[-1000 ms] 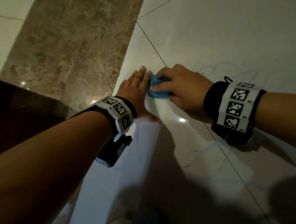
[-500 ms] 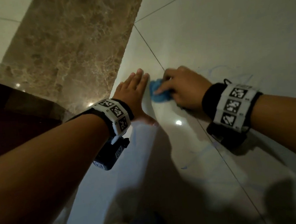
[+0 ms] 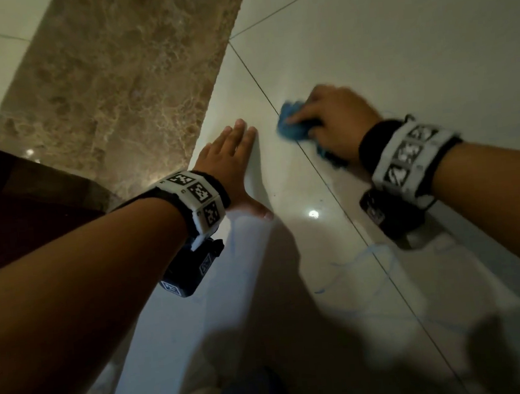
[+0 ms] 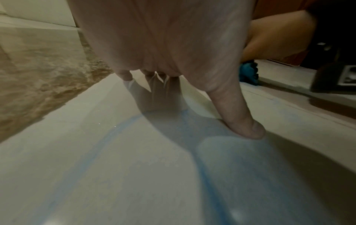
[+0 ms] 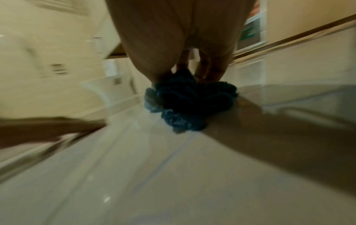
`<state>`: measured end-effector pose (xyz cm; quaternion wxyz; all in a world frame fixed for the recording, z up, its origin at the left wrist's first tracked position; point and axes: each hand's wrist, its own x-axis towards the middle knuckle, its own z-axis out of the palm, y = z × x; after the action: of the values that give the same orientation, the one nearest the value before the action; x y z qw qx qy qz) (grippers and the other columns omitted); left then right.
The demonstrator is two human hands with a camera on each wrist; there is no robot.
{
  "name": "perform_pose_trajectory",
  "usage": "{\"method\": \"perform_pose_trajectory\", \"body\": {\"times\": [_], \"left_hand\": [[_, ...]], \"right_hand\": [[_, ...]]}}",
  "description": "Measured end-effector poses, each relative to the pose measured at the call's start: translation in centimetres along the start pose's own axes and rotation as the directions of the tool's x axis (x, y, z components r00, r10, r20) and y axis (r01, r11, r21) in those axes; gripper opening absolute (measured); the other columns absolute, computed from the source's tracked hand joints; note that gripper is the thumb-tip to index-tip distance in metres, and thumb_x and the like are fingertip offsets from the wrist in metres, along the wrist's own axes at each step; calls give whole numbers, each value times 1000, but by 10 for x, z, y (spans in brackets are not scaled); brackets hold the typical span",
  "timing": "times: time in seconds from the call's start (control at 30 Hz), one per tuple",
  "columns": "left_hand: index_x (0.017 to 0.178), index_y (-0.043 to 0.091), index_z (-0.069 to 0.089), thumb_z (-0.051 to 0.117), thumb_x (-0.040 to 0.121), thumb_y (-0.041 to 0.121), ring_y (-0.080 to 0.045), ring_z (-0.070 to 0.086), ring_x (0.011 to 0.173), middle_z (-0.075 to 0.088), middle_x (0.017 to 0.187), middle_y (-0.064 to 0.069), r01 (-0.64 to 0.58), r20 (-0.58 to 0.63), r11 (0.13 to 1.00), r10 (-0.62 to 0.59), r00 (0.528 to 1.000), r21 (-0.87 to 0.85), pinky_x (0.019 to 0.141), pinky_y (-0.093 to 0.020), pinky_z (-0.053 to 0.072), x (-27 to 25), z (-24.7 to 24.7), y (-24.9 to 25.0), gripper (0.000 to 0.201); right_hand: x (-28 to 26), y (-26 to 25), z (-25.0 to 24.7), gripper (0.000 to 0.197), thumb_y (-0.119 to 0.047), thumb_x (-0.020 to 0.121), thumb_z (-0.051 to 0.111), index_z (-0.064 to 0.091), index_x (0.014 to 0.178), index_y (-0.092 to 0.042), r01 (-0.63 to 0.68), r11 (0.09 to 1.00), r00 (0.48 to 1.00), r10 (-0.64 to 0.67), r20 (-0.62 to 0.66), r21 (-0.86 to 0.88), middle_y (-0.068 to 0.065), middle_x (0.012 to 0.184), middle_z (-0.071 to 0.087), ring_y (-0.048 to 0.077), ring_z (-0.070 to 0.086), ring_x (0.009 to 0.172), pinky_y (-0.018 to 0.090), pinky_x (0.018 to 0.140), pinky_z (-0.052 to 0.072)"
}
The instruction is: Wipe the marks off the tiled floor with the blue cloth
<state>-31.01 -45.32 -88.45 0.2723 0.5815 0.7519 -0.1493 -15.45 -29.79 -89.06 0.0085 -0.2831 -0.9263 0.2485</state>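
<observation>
Nearest the viewer, thin blue marks (image 3: 363, 260) trail across the pale tiled floor (image 3: 413, 55), crossing a grout line that runs diagonally away; more blue lines (image 4: 210, 179) show under the left wrist. Further out, the left hand (image 3: 230, 161) lies flat on the floor, its fingers (image 3: 239, 132) straight and close together and the thumb splayed to the side, holding nothing. To its right and a little further away, apart from it, the right hand (image 3: 337, 119) presses the blue cloth (image 3: 291, 124) onto the floor right over the grout line. Its fingers (image 5: 208, 68) curl down onto the cloth and bunch it. The cloth is a crumpled wad with no clear long axis; one end sticks out past the fingertips toward the left hand, another tail shows near the wrist. Beyond the left hand, a brown marble strip (image 3: 121, 92) borders the pale tiles.
</observation>
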Motion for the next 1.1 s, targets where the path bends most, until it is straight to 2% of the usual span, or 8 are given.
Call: {"method": "perform_pose_trajectory", "body": {"times": [0.13,0.33,0.57,0.67,0.77,0.87,0.97,1.1], "left_hand": [[149,18,-24,72,52,77,-22,-18,147,-27,157,-2,5,15,1000,-5,1000,-5,121,-42,0,-2,-1,2,148],[149,16,-23,71,51,78,-23,-18,146,-26,157,-5,11,16,1000,-11,1000,8,121,-42,2,0,-1,2,149],[149,18,-24,73,52,77,-23,-17,147,-26,158,-3,8,10,1000,-9,1000,3,121,-42,2,-1,-1,2,149],[148,17,-24,72,52,77,-23,-17,147,-26,157,-4,14,18,1000,-14,1000,12,121,-42,3,1,-1,2,150],[149,17,-23,74,50,77,-23,-15,147,-25,158,-4,31,19,999,-31,999,19,121,-42,3,1,-3,3,151],[150,19,-21,79,50,71,-22,-12,148,-23,159,-1,56,23,998,-55,998,-7,121,-40,2,0,-7,6,151],[150,18,-21,80,51,69,-23,-13,148,-22,159,-1,70,39,998,-70,997,7,121,-42,2,-1,-12,10,150],[150,20,-21,74,53,77,-27,-20,146,-20,159,-5,79,35,993,-82,996,85,117,-47,-5,-1,-18,20,147]], "right_hand": [[12,17,-11,40,-8,83,60,62,121,-23,-194,981,979,195,-65,14,14,121,51,38,48,112,27,98,32],[-40,-35,15,35,-17,85,60,64,115,-35,191,982,965,-189,183,7,0,118,53,28,46,106,39,93,41],[4,26,-13,39,-6,85,59,63,120,-24,-223,974,969,225,-99,29,13,121,52,36,48,113,27,99,33],[-27,-17,6,40,-10,83,59,64,117,-29,5,1000,1000,-5,7,-1,8,116,53,36,48,106,34,94,37],[-48,-36,9,37,-18,86,58,62,118,-35,243,969,948,-227,223,-47,0,120,51,29,46,107,40,91,42],[-15,5,-6,41,-11,83,59,63,119,-30,4,999,999,-3,34,-37,8,119,52,34,49,110,35,98,39],[1,29,-11,39,-13,84,59,62,121,-26,-258,965,961,262,-90,50,13,120,50,35,50,110,25,95,35],[-39,-17,12,38,-19,84,62,61,118,-34,44,999,997,-43,62,-23,3,117,50,30,47,106,30,91,37]]}}
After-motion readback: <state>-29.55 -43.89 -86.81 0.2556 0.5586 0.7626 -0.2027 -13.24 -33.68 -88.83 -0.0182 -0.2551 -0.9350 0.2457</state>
